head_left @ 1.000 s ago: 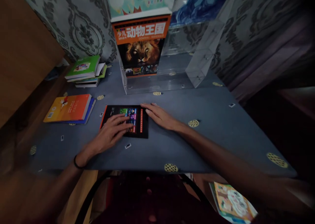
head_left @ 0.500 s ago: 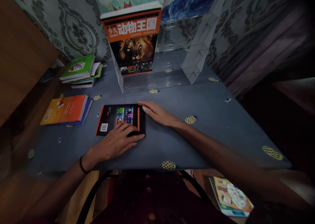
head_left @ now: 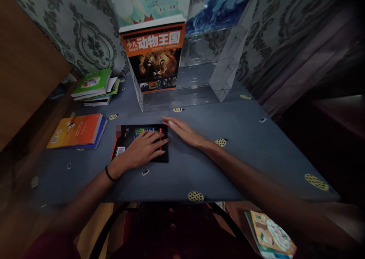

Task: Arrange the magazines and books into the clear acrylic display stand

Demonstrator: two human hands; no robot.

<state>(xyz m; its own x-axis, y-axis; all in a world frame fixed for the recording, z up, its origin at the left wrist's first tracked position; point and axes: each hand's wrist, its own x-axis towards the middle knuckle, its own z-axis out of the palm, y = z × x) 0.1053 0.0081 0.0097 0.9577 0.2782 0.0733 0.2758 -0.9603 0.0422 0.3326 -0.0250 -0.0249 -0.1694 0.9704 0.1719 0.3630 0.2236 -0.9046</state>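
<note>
In the head view a black book [head_left: 125,137] lies flat on the blue tablecloth, its barcode side up and its orange spine at the left. My left hand [head_left: 144,147] rests palm down across the cover with fingers spread, hiding part of the printed pictures. At the book's right edge, my right hand [head_left: 184,131] stands on its side with fingers stretched out; its fingertips are by the upper right corner. Neither hand grips anything. Behind the book, an orange and black book with a lion [head_left: 158,63] leans upright in a clear acrylic stand [head_left: 225,75].
Left of the black book lie an orange book [head_left: 78,130] and a blue book [head_left: 100,135] beneath it. A stack with a green book [head_left: 92,82] sits farther back. Taller picture books [head_left: 154,2] fill the stand's upper tier. Below the table's right side is another book [head_left: 273,232].
My left hand has slid up and to the right over the black book, covering more of its pictures. My right hand stays at the book's right edge. The view has tilted up slightly.
</note>
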